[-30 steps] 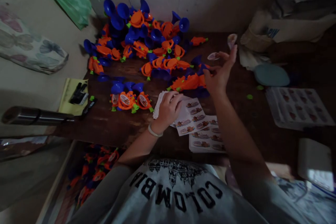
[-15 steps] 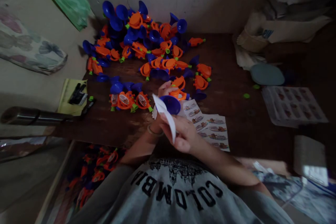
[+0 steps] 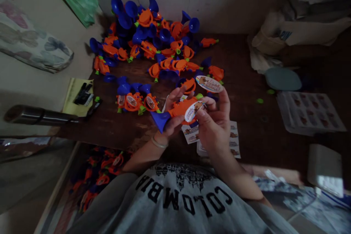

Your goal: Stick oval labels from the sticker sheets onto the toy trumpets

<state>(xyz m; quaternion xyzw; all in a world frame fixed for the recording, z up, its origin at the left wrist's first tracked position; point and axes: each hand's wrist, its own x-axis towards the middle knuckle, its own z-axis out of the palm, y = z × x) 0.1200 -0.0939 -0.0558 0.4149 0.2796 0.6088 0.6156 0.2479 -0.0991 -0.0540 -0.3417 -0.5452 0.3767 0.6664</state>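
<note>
My left hand is closed around a toy trumpet with an orange body, a blue bell pointing down-left and a green mouthpiece. An oval sticker lies against the trumpet's side, pinched at its right end by the thumb of my right hand. A second oval sticker clings to the raised fingertips of that same hand. Beneath both hands are sticker sheets, partly covered. To the left stand several trumpets with stickers on them.
A heap of toy trumpets lies against the wall. At right are clear-backed sticker sheets, a pale blue lid and green caps. A dark metal tube juts in from the left beside a yellow pad. More trumpets lie below the table edge.
The trumpet has turned so its bell points left. The white sheet my right hand held is gone from it; that hand now has two oval stickers, one against the trumpet.
</note>
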